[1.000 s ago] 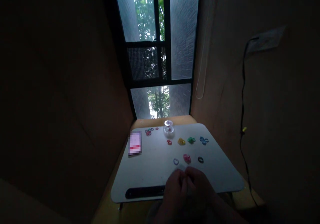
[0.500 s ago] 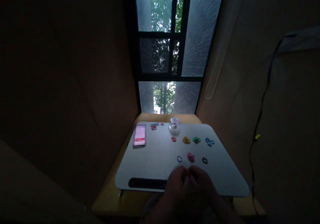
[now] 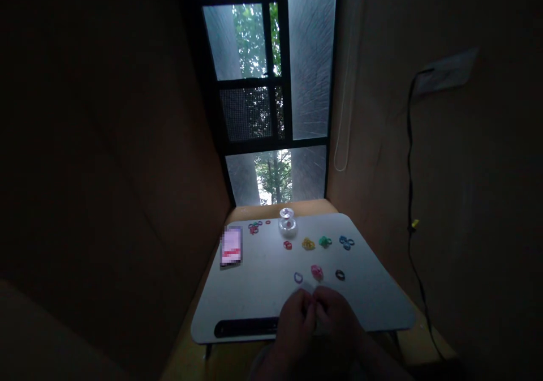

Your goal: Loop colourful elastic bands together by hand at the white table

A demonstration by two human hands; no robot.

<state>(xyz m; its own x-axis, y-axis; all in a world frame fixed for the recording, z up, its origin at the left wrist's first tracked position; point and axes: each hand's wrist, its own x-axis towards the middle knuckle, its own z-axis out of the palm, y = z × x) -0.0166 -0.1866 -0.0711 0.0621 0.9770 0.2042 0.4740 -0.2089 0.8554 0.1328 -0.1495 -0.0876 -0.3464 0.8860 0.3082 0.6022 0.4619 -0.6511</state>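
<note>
My left hand and my right hand meet over the near edge of a white lap table, fingers curled and pinched together. Whatever they hold is too small and dark to make out. Just beyond them lie a purple band, a pink clump of bands and a dark band. A farther row has red bands, a yellow pile, a green pile and blue bands.
Mixed coloured bands lie at the far left, near a phone with a blurred screen. A clear round container stands at the back. A dark slot runs along the near edge. A cable hangs on the right wall.
The view has turned and tilted slightly, so the window and cable sit farther left. My hands stay together at the table's near edge. The bands keep their places on the table.
</note>
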